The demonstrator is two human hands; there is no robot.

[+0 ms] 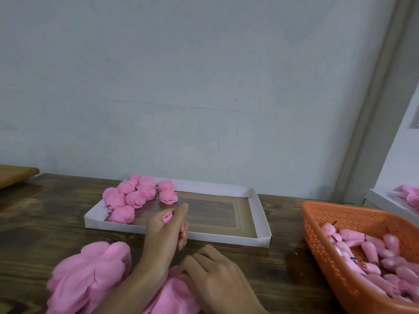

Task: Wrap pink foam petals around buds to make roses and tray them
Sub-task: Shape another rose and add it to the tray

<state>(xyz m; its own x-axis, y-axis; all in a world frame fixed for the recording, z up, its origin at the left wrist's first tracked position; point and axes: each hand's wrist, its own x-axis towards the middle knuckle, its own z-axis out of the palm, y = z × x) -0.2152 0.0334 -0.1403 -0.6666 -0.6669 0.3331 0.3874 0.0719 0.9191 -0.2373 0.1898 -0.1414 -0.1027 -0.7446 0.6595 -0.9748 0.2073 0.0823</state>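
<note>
**Bud held over tray**

Head view: left hand (166, 232) clenches 1 bud (167, 217) above the tray's (215, 238) near rim. Roses (136, 198) crowd its left end. Right hand (216, 274) lies on petals (176, 293), grip unclear. Basket (315, 234) at right.

Bud (167, 216) mostly hidden inside left hand (165, 232); basket (328, 223) cut off by right edge; petal pile (90, 273) cut off at bottom.
</note>
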